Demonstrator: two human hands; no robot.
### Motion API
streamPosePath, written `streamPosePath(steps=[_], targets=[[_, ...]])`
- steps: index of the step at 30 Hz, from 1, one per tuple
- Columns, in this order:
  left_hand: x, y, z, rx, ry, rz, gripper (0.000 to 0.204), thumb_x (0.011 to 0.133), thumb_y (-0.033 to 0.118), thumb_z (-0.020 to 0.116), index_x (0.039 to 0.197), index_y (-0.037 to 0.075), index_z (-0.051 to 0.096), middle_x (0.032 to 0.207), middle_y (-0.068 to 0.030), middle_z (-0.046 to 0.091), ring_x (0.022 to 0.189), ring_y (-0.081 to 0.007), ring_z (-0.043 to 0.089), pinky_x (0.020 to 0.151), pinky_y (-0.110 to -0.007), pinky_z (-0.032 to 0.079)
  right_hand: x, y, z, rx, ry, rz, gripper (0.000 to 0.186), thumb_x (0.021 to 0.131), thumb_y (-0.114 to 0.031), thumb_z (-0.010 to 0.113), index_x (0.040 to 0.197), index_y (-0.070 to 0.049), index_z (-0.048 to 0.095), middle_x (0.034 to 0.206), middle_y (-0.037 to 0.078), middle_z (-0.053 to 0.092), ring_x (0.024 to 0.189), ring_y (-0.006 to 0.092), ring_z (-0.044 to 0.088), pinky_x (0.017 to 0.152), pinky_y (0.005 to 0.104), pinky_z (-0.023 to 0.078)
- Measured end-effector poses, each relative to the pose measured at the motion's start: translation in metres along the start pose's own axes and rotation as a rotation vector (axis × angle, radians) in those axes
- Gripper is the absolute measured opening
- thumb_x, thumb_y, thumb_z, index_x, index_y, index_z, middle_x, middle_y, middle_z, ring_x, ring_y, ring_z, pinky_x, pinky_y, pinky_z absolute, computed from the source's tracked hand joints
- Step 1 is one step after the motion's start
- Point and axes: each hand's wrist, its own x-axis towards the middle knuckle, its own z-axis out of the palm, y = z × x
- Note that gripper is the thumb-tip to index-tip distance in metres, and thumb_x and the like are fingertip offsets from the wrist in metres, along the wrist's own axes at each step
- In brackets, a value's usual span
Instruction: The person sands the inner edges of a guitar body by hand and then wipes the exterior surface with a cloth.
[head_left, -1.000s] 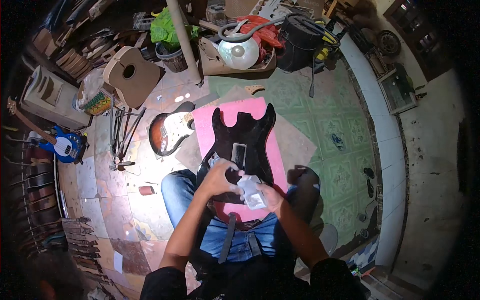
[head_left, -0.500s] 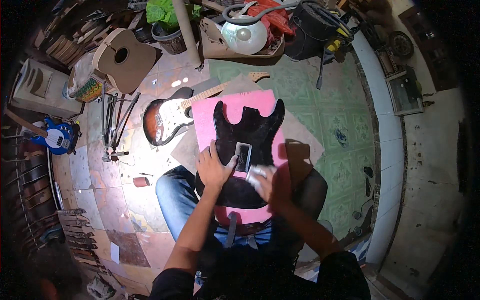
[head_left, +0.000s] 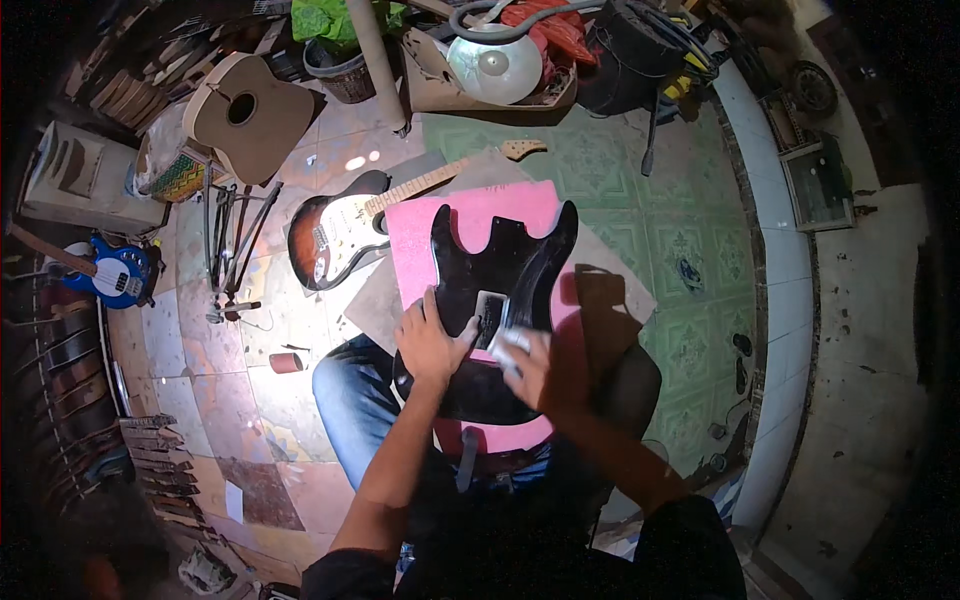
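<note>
A black electric guitar body (head_left: 495, 260) with a central rectangular cutout (head_left: 488, 318) lies across my lap on a pink foam sheet (head_left: 418, 235). My left hand (head_left: 430, 345) rests on the body's left side beside the cutout, fingers apart and lying along the surface. My right hand (head_left: 530, 375), slightly blurred, holds a pale pad or folded piece (head_left: 512, 345) against the body just right of the cutout; its exact material I cannot make out.
A sunburst guitar (head_left: 335, 240) lies at upper left, an acoustic body (head_left: 260, 120) behind it, a blue bass (head_left: 110, 275) and metal stand (head_left: 235, 250) farther left. A red-brown roll (head_left: 287, 363) is on the tiles. A bucket (head_left: 635, 60) and box (head_left: 440, 90) stand behind.
My hands have moved apart from the pale piece they both handled: the left now lies on the body, the right carries the piece onto the surface. The view has shifted slightly.
</note>
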Motion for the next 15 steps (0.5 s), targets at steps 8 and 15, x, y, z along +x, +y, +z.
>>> streamPosePath(steps=[8, 15], targets=[[0.001, -0.001, -0.004, 0.018, 0.003, -0.034, 0.096, 0.072, 0.061, 0.078, 0.147, 0.008, 0.049, 0.125, -0.0148, 0.061, 0.118, -0.0317, 0.057, 0.097, -0.046, 0.042, 0.05, 0.035, -0.011, -0.114, 0.041, 0.097, 0.046, 0.083, -0.01, 0.075, 0.127, -0.019, 0.07, 0.135, 0.01, 0.061, 0.12, 0.0314, 0.06, 0.102, 0.0452, 0.049], [0.002, 0.009, 0.001, -0.016, 0.034, 0.002, 0.095, 0.071, 0.06, 0.079, 0.146, 0.009, 0.051, 0.123, -0.0139, 0.061, 0.117, -0.0317, 0.057, 0.098, -0.046, 0.042, 0.127, 0.143, -0.025, -0.204, 0.438, 0.321, 0.046, 0.082, -0.017, 0.073, 0.127, -0.015, 0.069, 0.123, 0.014, 0.063, 0.115, 0.04, 0.056, 0.098, 0.0516, 0.044]])
